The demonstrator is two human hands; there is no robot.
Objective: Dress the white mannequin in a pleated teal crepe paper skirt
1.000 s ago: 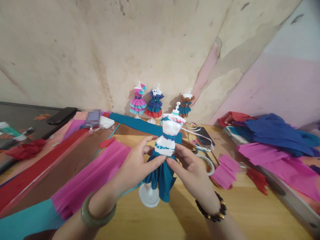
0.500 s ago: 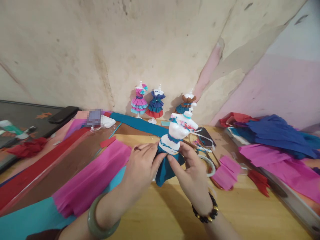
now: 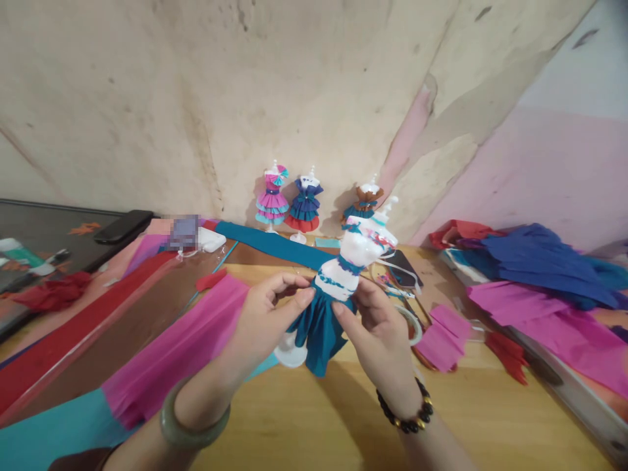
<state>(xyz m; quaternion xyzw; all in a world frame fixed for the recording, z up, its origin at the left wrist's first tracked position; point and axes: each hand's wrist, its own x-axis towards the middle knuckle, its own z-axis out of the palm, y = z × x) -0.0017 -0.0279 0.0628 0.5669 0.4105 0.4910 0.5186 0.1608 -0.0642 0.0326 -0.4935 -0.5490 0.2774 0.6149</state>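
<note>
A small white mannequin (image 3: 366, 245) with coloured scraps round its bust and waist leans to the right above the table. Gathered teal paper (image 3: 318, 337) hangs from its hips like a skirt. My left hand (image 3: 267, 320) pinches the paper's left edge between thumb and fingers. On the other side, my right hand (image 3: 375, 327) has its thumb on the front of the paper and its fingers behind the hip. The mannequin's round white base (image 3: 291, 351) shows below the left side of the skirt.
Three dressed mannequins, one in pink (image 3: 272, 196), stand against the wall. Magenta paper (image 3: 179, 353) and red strips lie at left. A tape roll (image 3: 411, 325), a phone (image 3: 405, 268) and pink pieces (image 3: 444, 337) are at right, beside a blue paper pile (image 3: 549, 265).
The mannequin has tilted further right, and its base has come into view. My left hand has shifted slightly left, and the teal paper hangs in more visible folds.
</note>
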